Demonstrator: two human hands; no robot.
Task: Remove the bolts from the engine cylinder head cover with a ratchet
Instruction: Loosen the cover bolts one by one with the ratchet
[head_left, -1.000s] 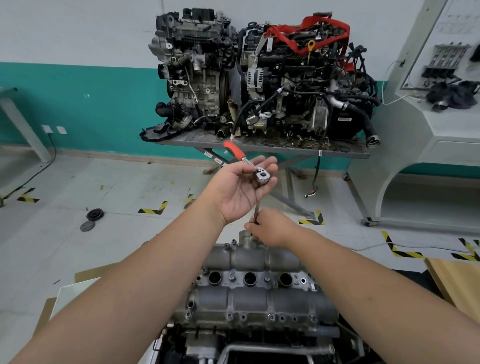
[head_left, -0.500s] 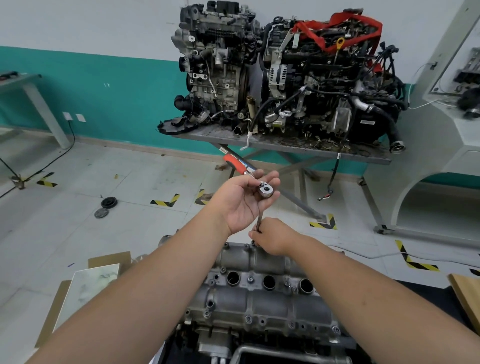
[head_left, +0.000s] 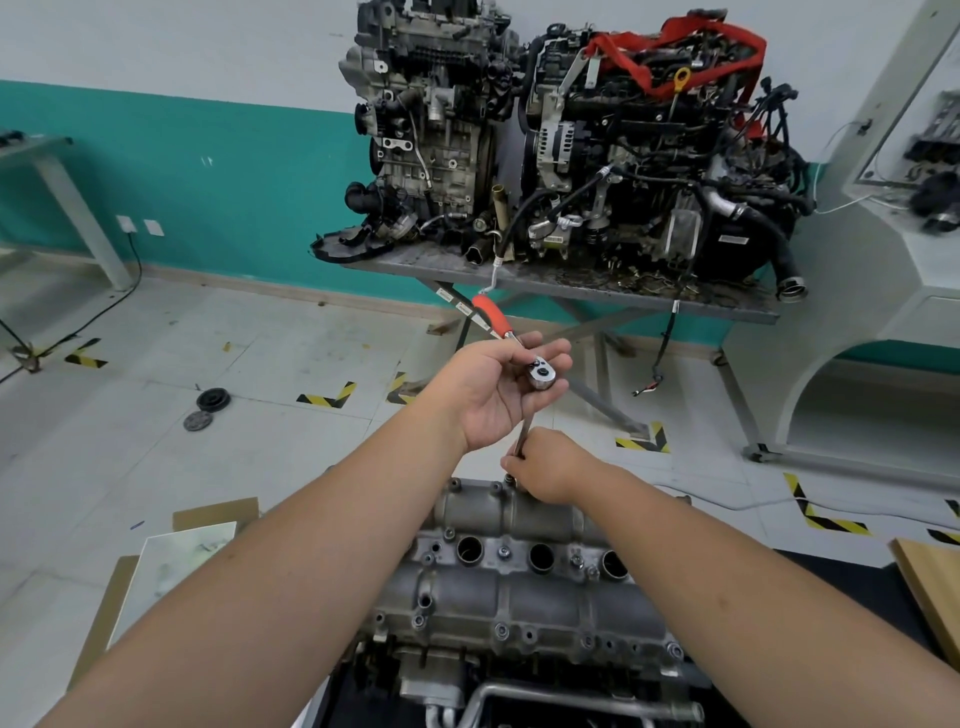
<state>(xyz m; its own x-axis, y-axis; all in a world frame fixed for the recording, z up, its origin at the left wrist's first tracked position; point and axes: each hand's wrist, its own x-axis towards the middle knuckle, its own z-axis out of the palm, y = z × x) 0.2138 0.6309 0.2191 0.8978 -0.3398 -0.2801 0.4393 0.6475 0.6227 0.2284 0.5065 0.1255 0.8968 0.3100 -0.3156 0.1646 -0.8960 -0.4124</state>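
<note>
1. Left hand (head_left: 498, 392), palm up, fingers curled round the head of the ratchet (head_left: 542, 375); thumb and fingertips pinch the chrome head. The red handle (head_left: 491, 310) sticks out past the fingers, up and to the left.
2. A thin extension bar (head_left: 524, 435) runs down from the ratchet head to the right hand (head_left: 550, 470).
3. Right hand sits just below the left, fingers closed round the lower end of the bar, at the far edge of the cover (head_left: 511, 582). Bar tip and the bolt under it are hidden by the fingers.
4. Cover lies on the engine at bottom centre, grey cast metal, three round plug holes in a row across its middle.
5. Bolts (head_left: 503, 553) in view along the cover: between the plug holes and along its near edge, all seated.
6. Beyond, a steel bench (head_left: 571, 288) against the teal wall carries two engines (head_left: 566, 135) side by side; the right one has a red strap over its top.
7. Floor left: two dark discs (head_left: 207, 408), cardboard pieces, yellow-black tape marks.
</note>
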